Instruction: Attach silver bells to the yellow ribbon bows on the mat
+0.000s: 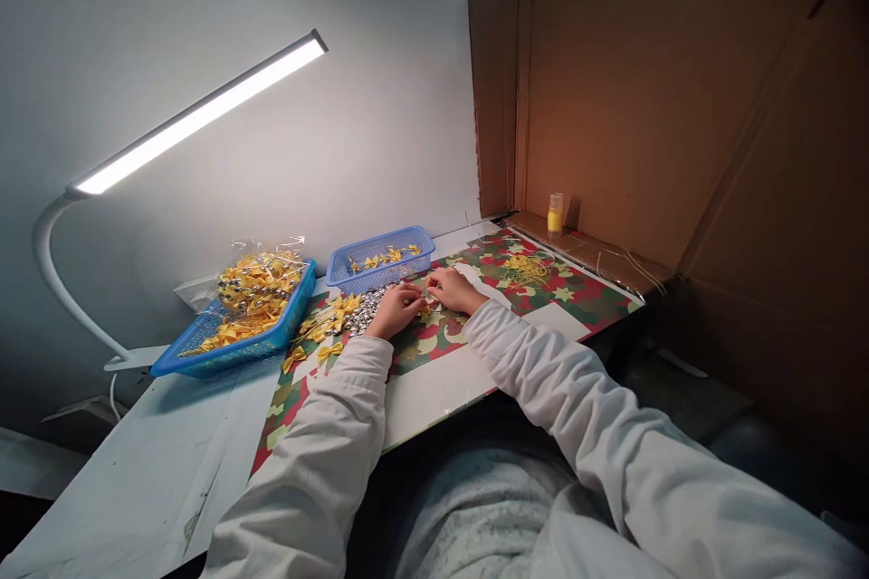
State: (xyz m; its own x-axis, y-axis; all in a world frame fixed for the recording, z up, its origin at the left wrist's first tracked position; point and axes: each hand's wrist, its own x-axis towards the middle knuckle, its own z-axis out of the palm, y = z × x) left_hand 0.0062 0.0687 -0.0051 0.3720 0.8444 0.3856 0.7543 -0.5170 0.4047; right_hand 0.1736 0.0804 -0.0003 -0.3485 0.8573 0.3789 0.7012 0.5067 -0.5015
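1. White sleeves (326,434) reach our wrists; we do well to hold the cuffs clear of loose pieces.
2. Yellow bows (330,350) lie near our left cuff; taking them singly should spare snagged stems.
3. Our left hand (396,309) and right hand (454,289) nearly meet over the mat (611,308), fingertips drawn in narrow. We cannot tell what they hold; small, steady pinches seem best.
4. Silver beads (367,308) lie just beside our left hand, within easy reach.
5. Beyond, the small basket (386,273) holds more bows, best kept unstacked.
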